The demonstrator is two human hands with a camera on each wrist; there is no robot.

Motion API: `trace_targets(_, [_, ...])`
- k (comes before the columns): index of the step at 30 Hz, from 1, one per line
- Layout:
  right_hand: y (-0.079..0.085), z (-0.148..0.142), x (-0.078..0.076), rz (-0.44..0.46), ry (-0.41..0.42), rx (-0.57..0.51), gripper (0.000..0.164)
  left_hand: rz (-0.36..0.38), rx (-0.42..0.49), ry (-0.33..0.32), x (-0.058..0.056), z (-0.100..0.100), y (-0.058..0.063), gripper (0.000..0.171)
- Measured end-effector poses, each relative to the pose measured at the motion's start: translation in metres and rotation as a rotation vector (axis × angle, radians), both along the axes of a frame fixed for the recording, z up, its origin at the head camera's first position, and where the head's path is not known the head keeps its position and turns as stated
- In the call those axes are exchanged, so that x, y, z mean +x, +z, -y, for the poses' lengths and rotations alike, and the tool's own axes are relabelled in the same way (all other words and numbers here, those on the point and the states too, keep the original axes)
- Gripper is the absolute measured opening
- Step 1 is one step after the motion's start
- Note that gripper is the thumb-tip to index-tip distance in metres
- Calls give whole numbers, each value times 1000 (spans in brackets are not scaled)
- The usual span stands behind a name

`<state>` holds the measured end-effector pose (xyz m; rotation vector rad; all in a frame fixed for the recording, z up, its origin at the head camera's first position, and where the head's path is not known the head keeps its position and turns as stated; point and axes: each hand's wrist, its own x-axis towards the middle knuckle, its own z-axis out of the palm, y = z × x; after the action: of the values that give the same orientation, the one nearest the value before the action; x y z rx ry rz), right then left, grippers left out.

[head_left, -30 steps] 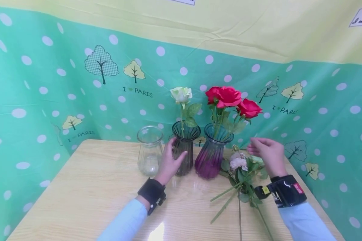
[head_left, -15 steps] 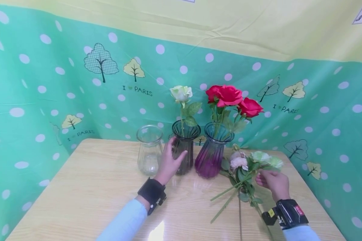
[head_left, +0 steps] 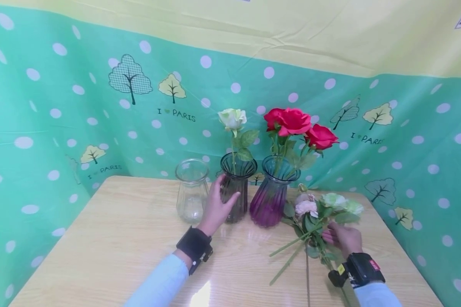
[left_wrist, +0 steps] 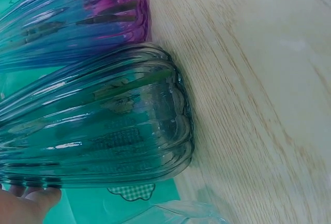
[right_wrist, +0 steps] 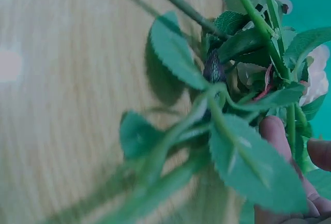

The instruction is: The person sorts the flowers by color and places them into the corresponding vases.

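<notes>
My left hand (head_left: 217,207) holds the left side of a ribbed dark grey glass vase (head_left: 234,198), its thumb spread across the front. The left wrist view shows fingers (left_wrist: 44,198) at the vase's edge. In that vase stands one white rose (head_left: 232,118). My right hand (head_left: 343,238) reaches in among artificial flowers lying on the table at the right. In the right wrist view its thumb (right_wrist: 319,152) and a finger (right_wrist: 275,133) stand apart beside green stems (right_wrist: 290,131). Pale green-white roses (head_left: 334,200) and a pinkish-white flower (head_left: 306,207) lie just beyond it.
A blue-to-purple vase (head_left: 266,209) with red roses (head_left: 295,121) stands right of the grey vase. Left of it is a clear glass vase (head_left: 192,204). A dotted green cloth (head_left: 146,140) hangs behind the wooden table (head_left: 119,243).
My right hand has come down from above the lying flowers to their stems, then shifted slightly left and lower. The left hand has stayed at the grey vase.
</notes>
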<state>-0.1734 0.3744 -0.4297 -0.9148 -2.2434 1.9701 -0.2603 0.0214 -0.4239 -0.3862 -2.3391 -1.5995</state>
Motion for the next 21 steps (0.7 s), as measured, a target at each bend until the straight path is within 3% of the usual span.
trace_targets(9, [-1,-2,-10,15,-44,-152,19,-2,-3,-3,2,1,1,75])
trace_targets(21, [-2,-12,-16,90,-41,-520,29,34,7,-7,2,2,3,75])
